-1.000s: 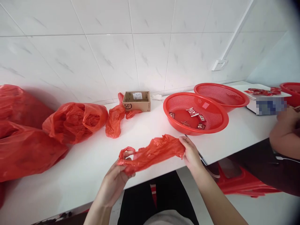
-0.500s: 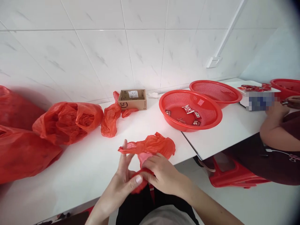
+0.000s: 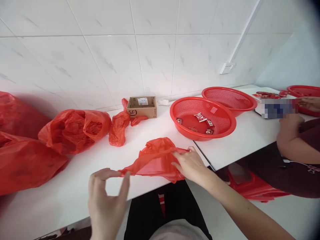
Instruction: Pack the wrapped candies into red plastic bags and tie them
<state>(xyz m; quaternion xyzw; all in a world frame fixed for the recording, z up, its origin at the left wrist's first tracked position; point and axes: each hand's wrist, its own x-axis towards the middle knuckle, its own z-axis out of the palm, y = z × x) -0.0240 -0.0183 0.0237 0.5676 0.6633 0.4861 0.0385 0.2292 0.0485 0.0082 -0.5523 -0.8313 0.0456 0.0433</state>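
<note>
A thin red plastic bag [image 3: 157, 160] is stretched sideways between my hands over the table's front edge. My left hand [image 3: 107, 190] pinches its left corner between thumb and fingers. At the opposite end, my right hand [image 3: 191, 163] grips the bag's upper edge, with the thumb below. The bag's rim sags between the two hands, and its body lies crumpled toward the table. Beyond it stands a red perforated basket [image 3: 178, 125] with several small wrapped packets on its bottom.
Stuffed red bags [image 3: 75, 131] crowd the left side. A small cardboard box [image 3: 147, 112] stands by the wall near a crumpled red bag [image 3: 118, 130]. Behind the near basket is another red basket [image 3: 230, 96]. At right, a co-worker's arm [image 3: 292, 133] is beside a scale with red packets.
My hands have moved apart, left hand to the left and right hand to the right. The bunched bag is now spread out between them.
</note>
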